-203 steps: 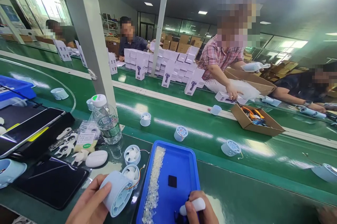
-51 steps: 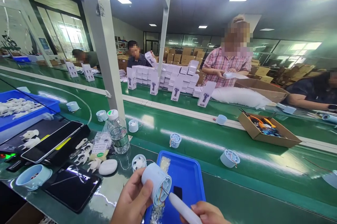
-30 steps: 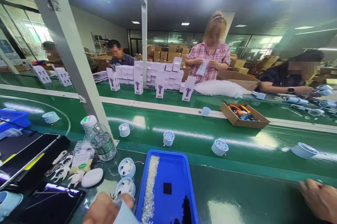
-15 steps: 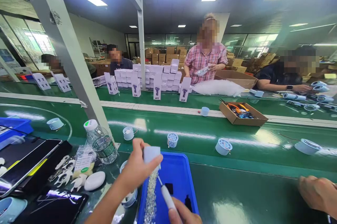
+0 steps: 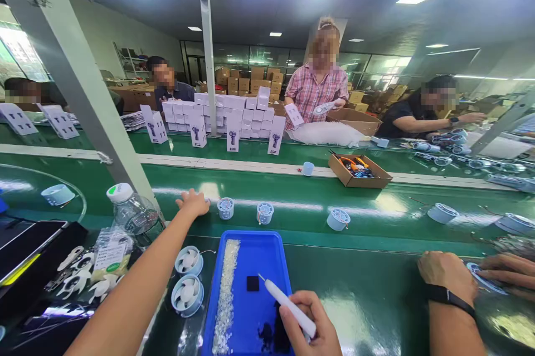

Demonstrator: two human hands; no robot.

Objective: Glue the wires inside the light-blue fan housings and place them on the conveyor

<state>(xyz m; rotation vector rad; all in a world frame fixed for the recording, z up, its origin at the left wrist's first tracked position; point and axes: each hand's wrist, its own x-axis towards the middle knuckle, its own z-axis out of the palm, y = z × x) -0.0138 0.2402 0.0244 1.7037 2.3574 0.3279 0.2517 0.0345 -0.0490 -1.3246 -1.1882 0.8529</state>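
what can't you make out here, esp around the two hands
- Head view: left hand covers the belt spot under it, so what it touches is hidden.
- Right hand is cut by the bottom edge; its grip on the white pen tool is partly unseen.
- Dark bits in the blue tray: too small to identify.

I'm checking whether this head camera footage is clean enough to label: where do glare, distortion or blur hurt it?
Head view: ceiling lights leave bright glare streaks on the green belt; the wide lens bends the grey post and the belt edges; the faces are pixelated; a co-worker's hand at far right looks stretched; the left hand and right hand with the white pen tool are sharp.
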